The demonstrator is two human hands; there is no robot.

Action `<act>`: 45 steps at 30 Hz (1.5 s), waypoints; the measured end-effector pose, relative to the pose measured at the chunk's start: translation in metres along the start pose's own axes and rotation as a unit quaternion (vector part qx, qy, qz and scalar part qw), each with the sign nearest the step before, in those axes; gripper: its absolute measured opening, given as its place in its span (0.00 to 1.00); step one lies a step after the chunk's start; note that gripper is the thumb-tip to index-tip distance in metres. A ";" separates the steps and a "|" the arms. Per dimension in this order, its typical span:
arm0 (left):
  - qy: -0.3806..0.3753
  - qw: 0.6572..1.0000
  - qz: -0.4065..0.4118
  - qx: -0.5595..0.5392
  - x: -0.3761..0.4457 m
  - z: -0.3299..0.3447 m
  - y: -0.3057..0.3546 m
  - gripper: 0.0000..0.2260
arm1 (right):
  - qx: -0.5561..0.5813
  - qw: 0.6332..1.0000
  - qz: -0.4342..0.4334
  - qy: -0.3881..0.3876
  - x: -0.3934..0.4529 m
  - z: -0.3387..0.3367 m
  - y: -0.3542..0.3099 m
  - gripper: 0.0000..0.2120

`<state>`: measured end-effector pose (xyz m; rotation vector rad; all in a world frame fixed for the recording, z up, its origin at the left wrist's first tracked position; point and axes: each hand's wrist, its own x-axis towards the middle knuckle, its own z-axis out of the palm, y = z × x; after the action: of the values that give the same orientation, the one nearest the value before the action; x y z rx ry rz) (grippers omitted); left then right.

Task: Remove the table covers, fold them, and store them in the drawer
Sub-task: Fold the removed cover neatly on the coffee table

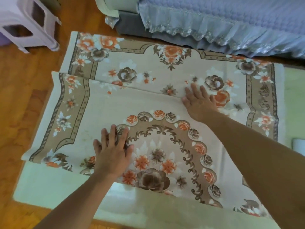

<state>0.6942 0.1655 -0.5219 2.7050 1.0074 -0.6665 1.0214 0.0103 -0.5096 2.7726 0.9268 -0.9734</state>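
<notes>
A table cover (165,90), beige with orange and brown flowers, lies spread over a pale glass-topped table (54,182) beside a sofa draped in blue quilted fabric (231,19), as a person works on folding it. Its near portion has been turned over onto the far half, leaving a crease that runs left to right across the middle. The cover's long axis runs across the view, from the wooden floor (21,96) on the left toward the table's right end, with its far border lying along the sofa side.

The left hand (113,151) lies flat and wide on the folded flap, fingers spread, pressing it down near the arched flower motif. The right hand (199,100) rests on the crease itself, fingers straight and splayed, holding nothing, apparently smoothing the fold.

The fold does not sit square: the flap's left edge stands offset from the left edge of the layer below, and the near edge slants across the table. If the next fold is made without squaring these edges, the skew would likely carry through and leave a lopsided bundle that fits a drawer badly. The cloth also overhangs the table's left end, so a hard push could drag it off the smooth top. A white plastic stool (28,25) stands on the floor at far left. No drawer is in view.
</notes>
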 end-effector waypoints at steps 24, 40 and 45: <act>-0.024 0.997 -0.074 -0.023 0.004 -0.005 0.007 0.27 | 0.081 0.993 -0.011 0.089 -0.185 0.116 -0.021 0.28; -0.007 0.993 0.113 0.034 -0.057 0.020 -0.023 0.28 | 0.007 0.994 0.059 0.090 -0.191 0.160 -0.001 0.32; 0.008 0.989 0.145 0.039 -0.055 0.028 -0.038 0.28 | 0.012 0.991 0.082 0.101 -0.213 0.179 -0.002 0.33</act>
<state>0.6228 0.1537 -0.5209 2.8465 0.5820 -0.6412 0.7896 -0.1426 -0.5274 2.9527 0.6947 -0.6953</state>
